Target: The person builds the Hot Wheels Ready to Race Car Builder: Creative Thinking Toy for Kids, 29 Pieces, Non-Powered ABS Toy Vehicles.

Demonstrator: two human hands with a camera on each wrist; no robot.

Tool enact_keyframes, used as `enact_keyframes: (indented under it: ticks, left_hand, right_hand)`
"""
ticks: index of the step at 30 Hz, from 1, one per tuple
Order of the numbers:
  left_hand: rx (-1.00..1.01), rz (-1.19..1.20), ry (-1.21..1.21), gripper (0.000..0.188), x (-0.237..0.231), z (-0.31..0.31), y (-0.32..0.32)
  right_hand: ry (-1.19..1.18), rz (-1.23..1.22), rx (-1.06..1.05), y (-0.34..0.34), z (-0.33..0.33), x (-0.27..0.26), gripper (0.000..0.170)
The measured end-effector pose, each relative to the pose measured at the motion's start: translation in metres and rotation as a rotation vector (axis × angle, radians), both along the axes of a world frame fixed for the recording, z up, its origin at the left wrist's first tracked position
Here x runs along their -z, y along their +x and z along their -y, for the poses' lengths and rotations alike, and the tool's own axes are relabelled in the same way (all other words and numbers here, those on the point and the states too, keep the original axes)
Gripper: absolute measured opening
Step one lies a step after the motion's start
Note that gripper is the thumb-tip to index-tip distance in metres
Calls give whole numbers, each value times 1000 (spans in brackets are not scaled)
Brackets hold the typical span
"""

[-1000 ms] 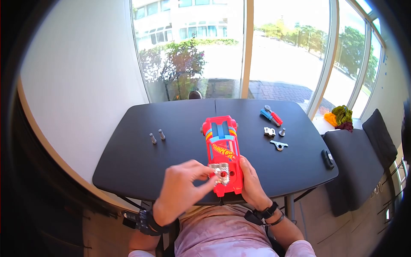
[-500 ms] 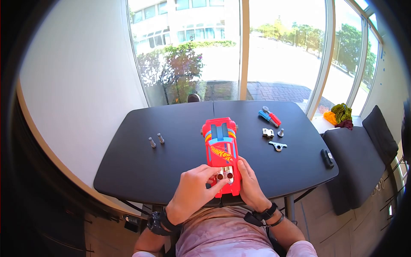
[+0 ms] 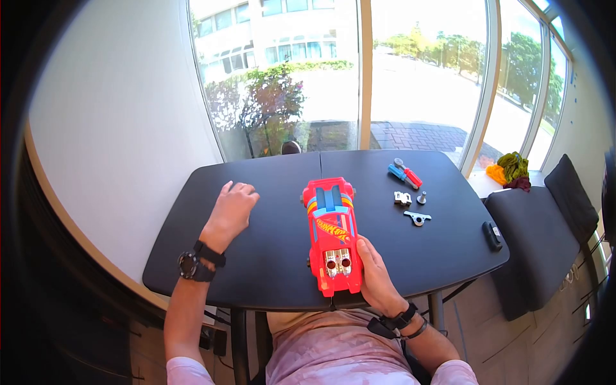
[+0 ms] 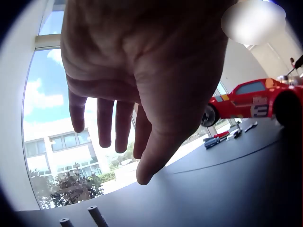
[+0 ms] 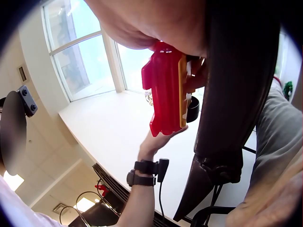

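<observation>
Head view: 1 car (image 3: 333, 230), 1 chrome engine (image 3: 338, 263) in it, 1 peg (image 3: 421, 198), 1 block (image 3: 402, 198), 1 bracket (image 3: 418, 219); worktop (image 3: 276, 256) beneath. The right hand (image 3: 380, 277) grips the car's right edge; the left hand (image 3: 230, 215) is well left of it.

Left wrist view: 2 other pegs (image 4: 98, 216) below the left hand, fingers extended, holding nothing.

Right wrist view: a dark shape (image 5: 232, 94) partly blocks sight beside the car.
</observation>
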State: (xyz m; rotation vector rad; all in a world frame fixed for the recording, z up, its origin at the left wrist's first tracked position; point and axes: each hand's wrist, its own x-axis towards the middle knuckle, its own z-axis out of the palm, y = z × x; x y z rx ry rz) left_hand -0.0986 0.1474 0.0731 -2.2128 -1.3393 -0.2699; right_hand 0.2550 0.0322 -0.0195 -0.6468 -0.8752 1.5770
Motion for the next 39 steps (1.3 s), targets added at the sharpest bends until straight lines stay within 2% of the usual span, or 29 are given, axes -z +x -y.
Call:
enact_keyframes:
  ticks: [3,4,7,10,13,16,19,22,25,30,33,36,39]
  left_hand:
    - [-147,-370,-110,16,32,-33,-9]
    - [-167,-416,-105,14,34,-37,-6]
    - [-260,-498,-209,13,37,-47,-1]
    - [-253,-455,-232,13,24,-45,5]
    - [-25,-172,-2,21,11,-22,16]
    - [246,296,-24,24,-19,23,49]
    - [402,655,-135,23,-41,76,80]
    - [438,949,-203,21,-40,124,105]
    - [494,1099,-264,23,-21,148,126]
    - [532,1013,-213,22,8,151,142]
    - [537,1058,-221,23,25,142,143]
    - [638,913,-128,25,24,135,138]
    - [601,897,-150,28,19,140,136]
  right_hand:
    - [-15,5,-2,0,1,-3,56]
    - [-22,6,0,0,1,-4,56]
    - [-13,13,0,1,0,-2,55]
    - [-25,1,1,1,-2,1,54]
    - [-24,2,-9,2,-1,-1,54]
    - [-23,9,-6,1,-1,-2,53]
    - [-21,2,-13,2,0,-3,52]
    - [-10,-1,-19,2,0,-5,52]
    - [-6,-9,-24,2,0,-5,52]
    - [-9,-16,-45,4,0,-5,51]
    - [-15,-13,-30,2,0,-5,51]
    - [0,-8,-35,3,-1,-2,49]
    - [5,-12,-50,3,-1,-1,47]
